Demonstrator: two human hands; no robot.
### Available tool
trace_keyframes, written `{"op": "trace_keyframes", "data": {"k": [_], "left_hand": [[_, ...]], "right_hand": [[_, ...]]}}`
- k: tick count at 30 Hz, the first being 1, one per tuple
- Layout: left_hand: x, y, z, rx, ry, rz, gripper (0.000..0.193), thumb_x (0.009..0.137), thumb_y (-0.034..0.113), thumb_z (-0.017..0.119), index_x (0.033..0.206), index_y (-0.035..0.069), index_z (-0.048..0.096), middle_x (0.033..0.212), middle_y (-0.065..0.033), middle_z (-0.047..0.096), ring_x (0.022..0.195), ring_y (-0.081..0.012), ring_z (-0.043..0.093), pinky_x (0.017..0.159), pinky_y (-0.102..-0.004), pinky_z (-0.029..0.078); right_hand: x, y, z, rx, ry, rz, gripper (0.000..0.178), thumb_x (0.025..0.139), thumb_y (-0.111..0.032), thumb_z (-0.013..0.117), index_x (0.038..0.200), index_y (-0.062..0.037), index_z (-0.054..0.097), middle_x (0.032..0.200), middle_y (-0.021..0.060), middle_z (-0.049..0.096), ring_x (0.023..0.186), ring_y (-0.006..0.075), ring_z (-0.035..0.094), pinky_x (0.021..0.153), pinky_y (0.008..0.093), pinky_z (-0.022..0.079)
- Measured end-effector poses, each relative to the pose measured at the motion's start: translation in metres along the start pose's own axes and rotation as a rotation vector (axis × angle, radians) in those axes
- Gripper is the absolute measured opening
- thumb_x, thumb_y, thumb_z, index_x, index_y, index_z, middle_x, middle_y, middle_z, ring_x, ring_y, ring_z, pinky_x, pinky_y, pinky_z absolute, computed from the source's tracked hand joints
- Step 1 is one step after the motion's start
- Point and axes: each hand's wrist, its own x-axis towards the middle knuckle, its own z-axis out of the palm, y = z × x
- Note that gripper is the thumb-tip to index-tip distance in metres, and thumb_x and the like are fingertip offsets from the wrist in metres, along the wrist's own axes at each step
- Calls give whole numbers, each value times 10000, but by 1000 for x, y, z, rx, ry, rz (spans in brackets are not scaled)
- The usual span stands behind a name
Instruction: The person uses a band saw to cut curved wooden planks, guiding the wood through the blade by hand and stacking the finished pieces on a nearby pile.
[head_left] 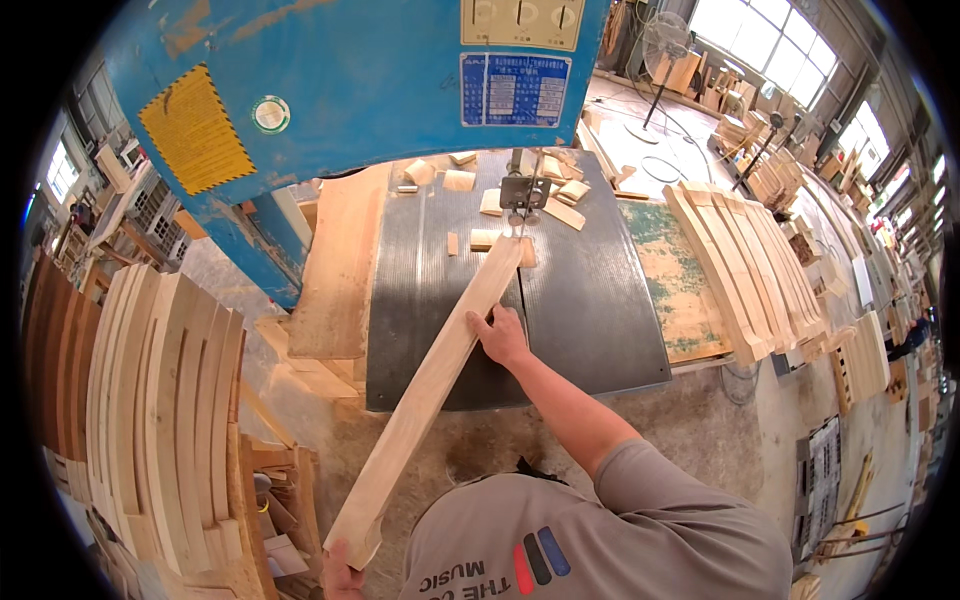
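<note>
A long pale wooden board [430, 395] lies slanted across the dark saw table [590, 310]. Its far end reaches the blade guide [525, 192] of a blue bandsaw [350, 90]. My left hand [343, 572] grips the near end, which overhangs the table's front edge; part of this hand is cut off by the frame's lower edge. Farther up, my right hand [500, 335] holds the board's right side, thumb and fingers against it, the forearm crossing the table. Around the blade lie several small wood offcuts [563, 213].
At left stands a stack of curved pale boards [165, 400], with darker boards [60, 350] behind it. More shaped pieces [745, 270] lie on a worn green side surface [668, 275] at right. A wooden panel [335, 270] flanks the saw table. Farther back is a standing fan [665, 45].
</note>
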Motion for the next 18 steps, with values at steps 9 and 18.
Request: {"op": "trace_keyframes", "data": {"k": [9,18], "left_hand": [[-18,14,25,-5,51,-18,592,947,355,583,1409,23,423,1344,-126,556,1224,-279,557,1048,-400,442],[20,-62,-61,-79,37,-187,628,895,393,651,1393,63,458,1309,-91,584,1169,-272,592,950,-392,512]], "right_hand": [[6,4,-1,-9,15,-20,619,909,-523,589,1146,50,586,1103,274,556,1036,410,551,935,442,437],[16,12,-3,-5,-5,-73,604,900,-513,613,1115,51,576,1085,265,548,1012,417,571,913,446,467]]}}
